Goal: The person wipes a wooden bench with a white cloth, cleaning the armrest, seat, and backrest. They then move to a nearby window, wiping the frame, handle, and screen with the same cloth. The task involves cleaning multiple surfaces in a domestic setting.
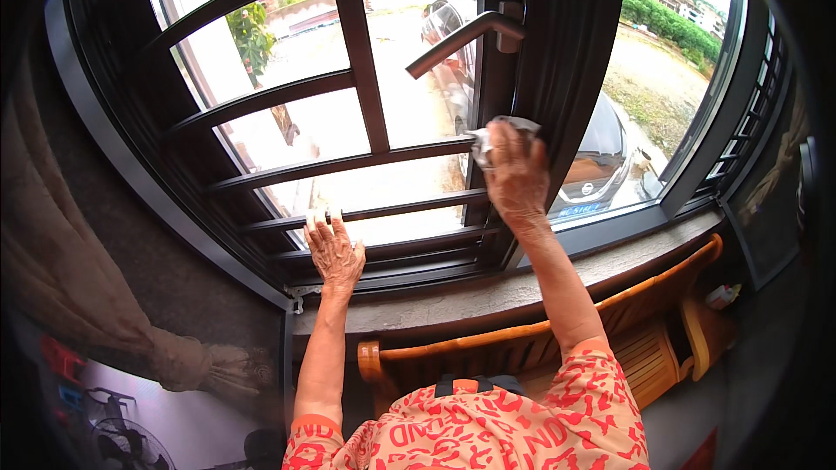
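Observation:
My right hand (pixel 517 176) presses a crumpled whitish cloth (pixel 521 124) against the dark window frame (pixel 582 61), at the edge of the barred sash and below the window handle (pixel 461 42). The hand is slightly blurred, and part of the cloth sticks out past the fingers. Lower and to the left, my left hand (pixel 333 252) has its fingers hooked over a horizontal window bar (pixel 401 207). Several dark bars cross this sash. The handle points down and to the left.
A stone sill (pixel 444 306) runs beneath the window, with a wooden bench (pixel 488 344) right below it. At the left hangs a tied brown curtain (pixel 187 361); a fan (pixel 126 444) stands lower left. Through the glass, a parked car (pixel 601 157) shows outside.

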### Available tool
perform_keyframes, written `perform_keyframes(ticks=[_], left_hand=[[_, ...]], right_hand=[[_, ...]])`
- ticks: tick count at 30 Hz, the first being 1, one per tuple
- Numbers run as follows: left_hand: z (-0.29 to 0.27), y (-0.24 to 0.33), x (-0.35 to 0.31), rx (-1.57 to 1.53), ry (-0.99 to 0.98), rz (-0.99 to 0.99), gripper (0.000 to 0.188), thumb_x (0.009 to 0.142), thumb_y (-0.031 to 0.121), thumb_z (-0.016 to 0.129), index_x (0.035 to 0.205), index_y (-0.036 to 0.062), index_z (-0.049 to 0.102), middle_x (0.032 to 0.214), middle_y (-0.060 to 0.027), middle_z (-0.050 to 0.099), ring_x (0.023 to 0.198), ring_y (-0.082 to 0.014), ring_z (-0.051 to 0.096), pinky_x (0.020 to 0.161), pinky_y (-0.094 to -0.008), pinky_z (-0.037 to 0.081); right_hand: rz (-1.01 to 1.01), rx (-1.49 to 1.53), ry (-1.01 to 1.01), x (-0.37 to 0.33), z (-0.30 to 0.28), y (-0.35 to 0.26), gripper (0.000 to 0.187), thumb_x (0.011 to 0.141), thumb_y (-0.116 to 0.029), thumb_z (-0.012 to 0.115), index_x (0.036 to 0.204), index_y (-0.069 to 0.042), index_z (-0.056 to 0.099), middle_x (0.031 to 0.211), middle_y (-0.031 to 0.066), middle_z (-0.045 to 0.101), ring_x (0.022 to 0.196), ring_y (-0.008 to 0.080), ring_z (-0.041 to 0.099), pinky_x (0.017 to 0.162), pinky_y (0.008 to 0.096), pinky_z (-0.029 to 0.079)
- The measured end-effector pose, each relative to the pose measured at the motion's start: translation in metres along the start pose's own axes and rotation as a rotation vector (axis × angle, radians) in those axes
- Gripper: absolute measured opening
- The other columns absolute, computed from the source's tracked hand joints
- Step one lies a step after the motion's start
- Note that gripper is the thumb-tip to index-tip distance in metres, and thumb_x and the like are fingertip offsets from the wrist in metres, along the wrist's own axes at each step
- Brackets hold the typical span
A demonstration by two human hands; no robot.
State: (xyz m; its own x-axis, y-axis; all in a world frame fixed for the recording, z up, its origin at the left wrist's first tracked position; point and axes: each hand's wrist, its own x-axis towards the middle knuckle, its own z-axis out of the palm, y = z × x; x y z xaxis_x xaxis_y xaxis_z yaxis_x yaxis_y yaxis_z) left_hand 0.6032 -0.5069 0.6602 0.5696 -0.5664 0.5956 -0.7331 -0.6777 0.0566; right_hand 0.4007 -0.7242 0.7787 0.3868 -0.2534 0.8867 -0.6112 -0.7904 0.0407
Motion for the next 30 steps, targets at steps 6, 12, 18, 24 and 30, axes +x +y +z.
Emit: perform_keyframes(ticks=[6, 12, 18, 24, 30], left_hand=[[-0.003, 0.003, 0.001, -0.050, 0.010, 0.016, 0.085, 0.066, 0.031, 0.078, 0.132, -0.0019, 0.037, 0.133, -0.0238, 0.030, 0.131, -0.0405, 0.026, 0.113, -0.0527, 0.020], [-0.003, 0.002, 0.002, -0.053, 0.031, 0.010, 0.087, 0.064, 0.031, 0.079, 0.132, -0.0014, 0.036, 0.133, -0.0231, 0.030, 0.131, -0.0403, 0.026, 0.113, -0.0529, 0.020], [0.000, 0.004, 0.002, -0.048, 0.038, 0.002, 0.090, 0.063, 0.031, 0.081, 0.133, 0.0000, 0.034, 0.134, -0.0189, 0.030, 0.133, -0.0377, 0.025, 0.113, -0.0516, 0.017], [-0.004, 0.004, 0.001, -0.012, 0.045, -0.008, 0.090, 0.064, 0.031, 0.082, 0.134, 0.0009, 0.033, 0.134, -0.0176, 0.030, 0.134, -0.0361, 0.025, 0.113, -0.0520, 0.018], [-0.003, 0.005, 0.000, -0.001, 0.034, -0.021, 0.089, 0.064, 0.030, 0.081, 0.133, 0.0007, 0.034, 0.134, -0.0184, 0.029, 0.134, -0.0367, 0.024, 0.114, -0.0519, 0.018]], right_hand=[[0.020, 0.068, 0.131, -0.006, 0.010, -0.002, 0.054, 0.076, -0.010, 0.070, 0.127, -0.012, 0.054, 0.129, 0.0030, 0.054, 0.104, 0.0311, 0.050, 0.091, 0.0400, 0.045], [-0.087, 0.114, 0.126, 0.001, 0.027, -0.072, 0.042, 0.076, -0.009, 0.067, 0.118, -0.009, 0.060, 0.123, 0.0061, 0.058, 0.115, 0.0276, 0.050, 0.100, 0.0431, 0.036], [-0.083, 0.252, 0.101, 0.007, 0.017, -0.117, 0.046, 0.081, -0.015, 0.061, 0.126, -0.008, 0.053, 0.128, 0.0058, 0.054, 0.107, 0.0294, 0.046, 0.081, 0.0365, 0.037], [-0.086, -0.031, 0.066, -0.004, 0.023, -0.055, 0.046, 0.084, -0.020, 0.057, 0.129, -0.014, 0.053, 0.129, 0.0022, 0.050, 0.112, 0.0218, 0.046, 0.082, 0.0340, 0.035], [-0.035, -0.171, 0.122, -0.010, 0.016, 0.005, 0.049, 0.083, -0.018, 0.059, 0.131, -0.014, 0.051, 0.128, 0.0000, 0.053, 0.100, 0.0218, 0.053, 0.075, 0.0356, 0.044]])
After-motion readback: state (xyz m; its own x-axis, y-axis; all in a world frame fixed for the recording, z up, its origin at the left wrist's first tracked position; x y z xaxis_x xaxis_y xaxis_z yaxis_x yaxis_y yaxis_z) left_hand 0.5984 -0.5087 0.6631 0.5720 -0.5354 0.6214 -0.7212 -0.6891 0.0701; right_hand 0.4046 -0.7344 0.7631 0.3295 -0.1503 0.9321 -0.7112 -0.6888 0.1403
